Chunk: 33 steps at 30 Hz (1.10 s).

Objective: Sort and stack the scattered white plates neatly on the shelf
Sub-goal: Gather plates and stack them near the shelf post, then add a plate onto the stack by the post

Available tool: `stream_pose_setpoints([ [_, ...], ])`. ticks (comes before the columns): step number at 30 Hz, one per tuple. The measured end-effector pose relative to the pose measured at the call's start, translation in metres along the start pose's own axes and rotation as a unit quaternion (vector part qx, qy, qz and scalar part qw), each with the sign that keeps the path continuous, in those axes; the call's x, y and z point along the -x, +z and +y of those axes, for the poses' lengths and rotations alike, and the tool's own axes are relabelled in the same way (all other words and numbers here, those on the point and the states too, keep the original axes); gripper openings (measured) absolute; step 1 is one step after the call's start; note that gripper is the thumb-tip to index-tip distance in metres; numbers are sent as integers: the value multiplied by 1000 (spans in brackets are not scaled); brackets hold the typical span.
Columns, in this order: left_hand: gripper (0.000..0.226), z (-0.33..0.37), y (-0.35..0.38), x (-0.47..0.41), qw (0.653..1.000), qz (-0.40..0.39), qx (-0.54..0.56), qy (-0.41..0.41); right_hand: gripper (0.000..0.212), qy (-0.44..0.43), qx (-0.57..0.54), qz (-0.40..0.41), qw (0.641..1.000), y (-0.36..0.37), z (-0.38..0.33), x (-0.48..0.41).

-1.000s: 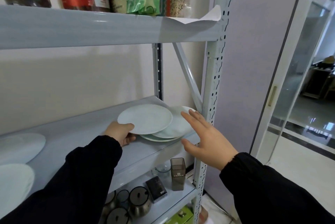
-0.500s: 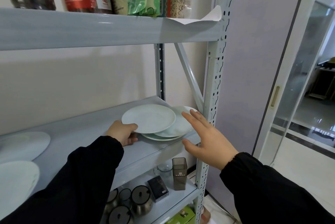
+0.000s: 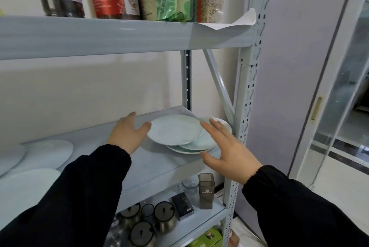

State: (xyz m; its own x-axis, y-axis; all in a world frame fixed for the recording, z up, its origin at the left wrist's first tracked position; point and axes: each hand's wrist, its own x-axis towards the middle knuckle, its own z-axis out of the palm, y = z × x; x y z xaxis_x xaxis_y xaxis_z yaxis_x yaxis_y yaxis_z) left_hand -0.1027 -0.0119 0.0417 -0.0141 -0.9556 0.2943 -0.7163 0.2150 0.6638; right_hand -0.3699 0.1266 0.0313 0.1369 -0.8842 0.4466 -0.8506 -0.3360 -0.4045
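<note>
The left hand (image 3: 127,136) has let go of the top white plate (image 3: 175,130) and is spread open just beside its left rim. The right hand (image 3: 229,150) is open too, holding nothing, over the pile's right side. The messy pile sits at the right end of the middle shelf (image 3: 155,164).
</note>
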Motion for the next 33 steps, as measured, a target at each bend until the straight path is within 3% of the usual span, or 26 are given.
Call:
stream_pose_setpoints([
  [3, 75, 0, -35, 18, 979, -9, -137, 149, 73, -14, -22, -23, 999, 11, -21, -17],
  [6, 79, -13, -73, 42, 945, -2, -252, 209, 74, -48, -54, -38, 997, 31, -50, -37],
  [10, 76, -42, -127, 82, 931, 15, -314, 186, 77, -112, -72, -84, 988, 69, -98, -58],
  [19, 71, -141, -233, 158, 936, 41, -339, 82, 83, -223, -98, -178, 954, 162, -228, -68],
  [26, 73, -196, -265, 172, 948, 36, -305, 84, 105, -287, 48, -260, 921, 207, -283, -58],
  [33, 77, -220, -266, 159, 955, 0, -269, 124, 91, -259, 122, -281, 916, 224, -297, -50],
])
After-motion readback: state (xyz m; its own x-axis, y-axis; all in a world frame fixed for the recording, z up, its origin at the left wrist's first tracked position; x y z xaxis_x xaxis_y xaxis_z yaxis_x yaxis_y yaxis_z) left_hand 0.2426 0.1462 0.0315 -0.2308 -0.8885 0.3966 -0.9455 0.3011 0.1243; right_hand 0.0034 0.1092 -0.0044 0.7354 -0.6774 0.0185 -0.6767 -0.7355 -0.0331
